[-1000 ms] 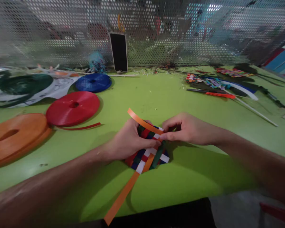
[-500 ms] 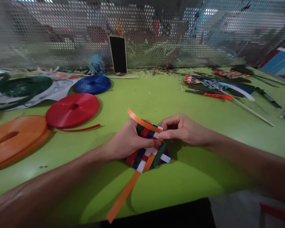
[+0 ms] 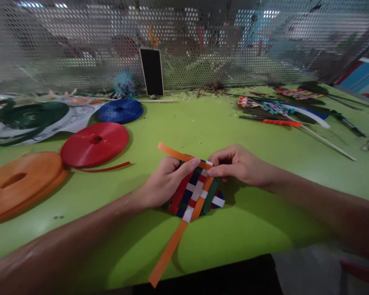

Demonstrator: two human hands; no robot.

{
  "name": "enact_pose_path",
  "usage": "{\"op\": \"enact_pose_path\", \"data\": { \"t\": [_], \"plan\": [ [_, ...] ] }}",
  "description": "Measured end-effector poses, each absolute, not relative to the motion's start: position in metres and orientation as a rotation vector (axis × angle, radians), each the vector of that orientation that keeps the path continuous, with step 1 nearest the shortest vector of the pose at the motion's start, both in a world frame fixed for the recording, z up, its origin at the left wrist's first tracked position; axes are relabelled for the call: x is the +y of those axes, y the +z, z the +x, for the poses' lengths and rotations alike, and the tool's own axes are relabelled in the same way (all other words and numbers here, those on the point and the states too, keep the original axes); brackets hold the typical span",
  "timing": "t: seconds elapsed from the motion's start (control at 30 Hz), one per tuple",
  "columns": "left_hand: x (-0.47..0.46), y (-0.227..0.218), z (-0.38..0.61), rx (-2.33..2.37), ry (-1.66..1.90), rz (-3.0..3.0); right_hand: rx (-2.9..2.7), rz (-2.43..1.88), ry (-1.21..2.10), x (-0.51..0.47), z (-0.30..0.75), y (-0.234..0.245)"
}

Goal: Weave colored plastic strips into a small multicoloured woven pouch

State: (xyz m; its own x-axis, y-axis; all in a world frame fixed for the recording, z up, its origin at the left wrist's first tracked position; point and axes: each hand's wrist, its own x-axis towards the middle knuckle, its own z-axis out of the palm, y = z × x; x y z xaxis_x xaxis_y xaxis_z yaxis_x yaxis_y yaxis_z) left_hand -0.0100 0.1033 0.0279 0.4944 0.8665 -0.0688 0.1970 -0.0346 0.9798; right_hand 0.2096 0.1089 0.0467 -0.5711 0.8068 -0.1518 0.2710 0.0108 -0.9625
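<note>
A small woven piece of red, blue, white, green and orange strips is held tilted above the green table. My left hand grips its left side, the thumb pressing on the orange strip where it crosses the upper edge. At the upper right corner, my right hand pinches the orange strip at its fold. One loose end of orange points up and left; a longer orange tail hangs from the bottom toward the table's front edge. The fingers behind the piece are hidden.
Rolls of orange, red, blue and green strip lie at left. A phone leans on the perforated metal screen. Right of it lie woven pieces, an orange-handled tool and a thin stick.
My left thumb has moved up from the middle of the woven piece onto the orange strip at its upper edge. The strip's loose upper end now lies lower and flatter, further left.
</note>
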Motion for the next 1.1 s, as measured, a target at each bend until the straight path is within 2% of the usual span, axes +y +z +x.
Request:
{"op": "enact_pose_path", "data": {
  "t": [0.23,0.53,0.8,1.1],
  "plan": [
    [0.106,0.026,-0.010,1.071,0.691,1.625,-1.904,-1.159,1.497,0.112,0.211,0.045],
    [0.108,0.027,-0.007,1.095,0.692,1.655,-2.009,-1.286,1.559,0.113,0.216,0.053],
    [0.106,0.029,-0.009,1.108,0.685,1.632,-2.005,-1.135,1.324,0.108,0.207,0.044],
    [0.105,0.033,-0.011,0.923,0.675,1.556,-2.030,-0.988,1.253,0.108,0.211,0.042]
  ]
}}
